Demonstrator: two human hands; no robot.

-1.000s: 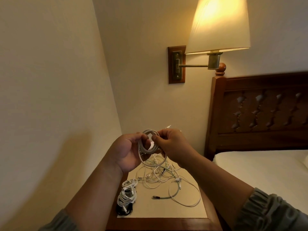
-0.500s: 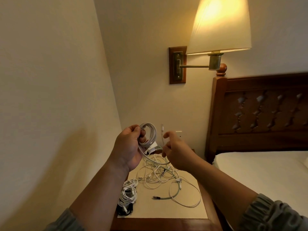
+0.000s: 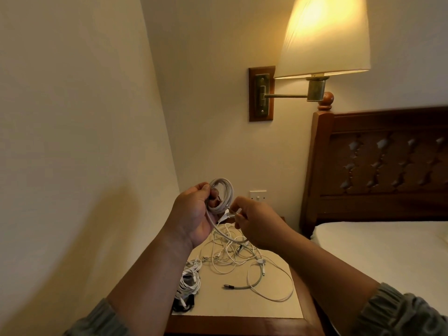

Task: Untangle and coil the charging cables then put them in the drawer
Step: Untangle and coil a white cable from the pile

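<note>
My left hand (image 3: 194, 212) grips a partly wound white cable coil (image 3: 221, 196), held up above the nightstand. A loose length of that cable hangs from the coil and curves down to my right hand (image 3: 254, 221), which pinches it near the coil. Below my hands a tangle of white cables (image 3: 232, 253) lies on the nightstand top (image 3: 286, 309). A grey-green cable with a metal plug (image 3: 240, 286) loops across the front right. Two small wound white bundles (image 3: 190, 280) lie at the front left. No drawer shows in the frame.
A black item (image 3: 184, 304) lies under the bundles at the left front corner. The wall is close on the left. A wall lamp (image 3: 324, 37) hangs above, a wall switch (image 3: 257, 198) is behind my hands, and the bed (image 3: 388, 251) with wooden headboard stands right.
My right hand let go at the coil, drew away to the right, then came back and pinched the loose cable beside the coil. My left hand raised the coil slightly.
</note>
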